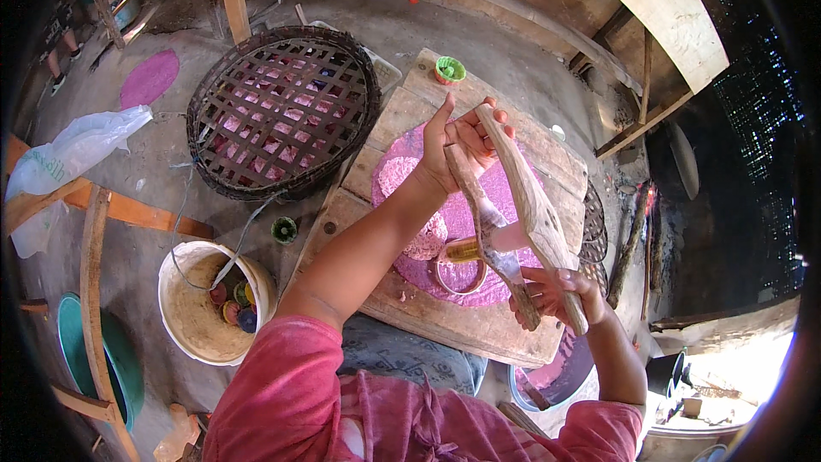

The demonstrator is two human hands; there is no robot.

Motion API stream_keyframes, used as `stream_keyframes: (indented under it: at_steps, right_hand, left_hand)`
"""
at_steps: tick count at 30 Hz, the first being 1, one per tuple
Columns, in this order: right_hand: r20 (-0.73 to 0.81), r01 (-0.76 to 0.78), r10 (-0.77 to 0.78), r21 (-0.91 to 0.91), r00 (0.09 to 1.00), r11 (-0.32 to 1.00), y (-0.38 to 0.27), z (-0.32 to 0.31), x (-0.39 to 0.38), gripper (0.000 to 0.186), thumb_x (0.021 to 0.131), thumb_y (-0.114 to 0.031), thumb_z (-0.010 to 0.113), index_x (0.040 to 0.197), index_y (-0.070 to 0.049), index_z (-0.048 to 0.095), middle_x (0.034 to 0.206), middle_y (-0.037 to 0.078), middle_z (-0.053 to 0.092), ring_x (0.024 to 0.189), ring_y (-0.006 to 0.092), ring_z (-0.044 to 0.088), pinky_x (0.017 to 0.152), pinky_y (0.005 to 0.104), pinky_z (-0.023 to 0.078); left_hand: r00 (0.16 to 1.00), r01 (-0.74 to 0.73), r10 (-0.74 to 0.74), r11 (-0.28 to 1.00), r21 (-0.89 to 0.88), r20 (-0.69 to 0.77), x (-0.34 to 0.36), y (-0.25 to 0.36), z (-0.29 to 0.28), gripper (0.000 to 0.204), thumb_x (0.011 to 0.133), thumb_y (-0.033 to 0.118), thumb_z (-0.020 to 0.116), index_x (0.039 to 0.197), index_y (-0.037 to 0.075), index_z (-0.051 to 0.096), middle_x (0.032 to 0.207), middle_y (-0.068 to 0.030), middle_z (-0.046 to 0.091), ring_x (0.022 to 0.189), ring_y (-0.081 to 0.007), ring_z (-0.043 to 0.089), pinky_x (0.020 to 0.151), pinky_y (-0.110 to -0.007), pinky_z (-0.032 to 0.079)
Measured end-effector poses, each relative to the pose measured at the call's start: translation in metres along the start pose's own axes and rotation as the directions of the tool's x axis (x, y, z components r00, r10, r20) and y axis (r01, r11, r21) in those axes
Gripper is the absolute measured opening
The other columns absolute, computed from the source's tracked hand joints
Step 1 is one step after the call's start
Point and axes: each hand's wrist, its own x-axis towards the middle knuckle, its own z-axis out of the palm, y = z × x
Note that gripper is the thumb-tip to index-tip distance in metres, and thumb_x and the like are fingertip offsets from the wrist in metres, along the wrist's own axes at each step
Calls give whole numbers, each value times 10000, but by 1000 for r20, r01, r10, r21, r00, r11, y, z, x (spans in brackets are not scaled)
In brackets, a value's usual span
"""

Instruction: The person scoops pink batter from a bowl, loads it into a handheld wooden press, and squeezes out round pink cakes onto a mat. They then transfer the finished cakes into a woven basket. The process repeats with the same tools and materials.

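Note:
My two hands hold a wooden press made of two rough bars (pixel 540 214), with a pale pink plug (pixel 509 237) between them. My left hand (pixel 466 141) is at the far ends, fingers curled behind one bar and the palm against the other. The fingers of my right hand (pixel 560 293) close round the near ends. A brass-coloured cylinder (pixel 463 250) and a metal ring (pixel 462 287) show beside the nearer-left bar; how they join it is partly hidden. Below lies a round pink mat (pixel 500 291) bearing crinkled pink strand-like clumps (pixel 398 178), partly covered by my left forearm.
The mat lies on a low plank table (pixel 363 252), with a red-and-green fluted cup (pixel 450 70) at its far edge. Left stand a woven lattice basket (pixel 286 111), a white bucket (pixel 192 308) of coloured cups and a green tub (pixel 115 359). Burning wood (pixel 637 222) lies at right.

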Motion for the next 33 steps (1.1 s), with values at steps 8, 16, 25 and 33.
stream_keyframes:
  at_steps: [8,16,25,33]
  right_hand:
    - [-195,53,-69,-88,978,995,1,-7,-12,686,825,-520,567,1242,20,494,993,204,657,799,280,675,661,365,538]
    - [-209,11,-19,-35,978,999,5,-2,-36,614,834,-488,580,1121,54,568,860,183,671,709,269,682,599,368,551]
    - [-213,43,-57,-66,975,997,14,19,-32,599,836,-474,600,1014,99,620,782,179,670,610,267,669,529,361,532]
    - [-224,75,-107,-148,969,986,3,31,-5,542,867,-438,590,964,95,618,748,149,652,587,226,644,514,341,513]
  left_hand:
    - [1000,11,-11,998,-60,2,14,-18,-14,533,947,570,453,1081,74,593,990,-115,631,987,-328,603,914,-435,476]
    - [991,-20,13,998,-54,-133,-4,-46,-20,528,950,585,430,1058,96,597,952,-96,635,959,-318,610,892,-426,479]
    - [981,-12,2,998,-54,-196,-31,-34,-10,576,954,615,375,1049,90,594,944,-119,625,951,-336,603,909,-467,464]
    - [986,-17,20,1000,21,-163,-20,0,-1,589,965,617,325,1026,90,583,901,-104,612,903,-319,600,857,-449,482]
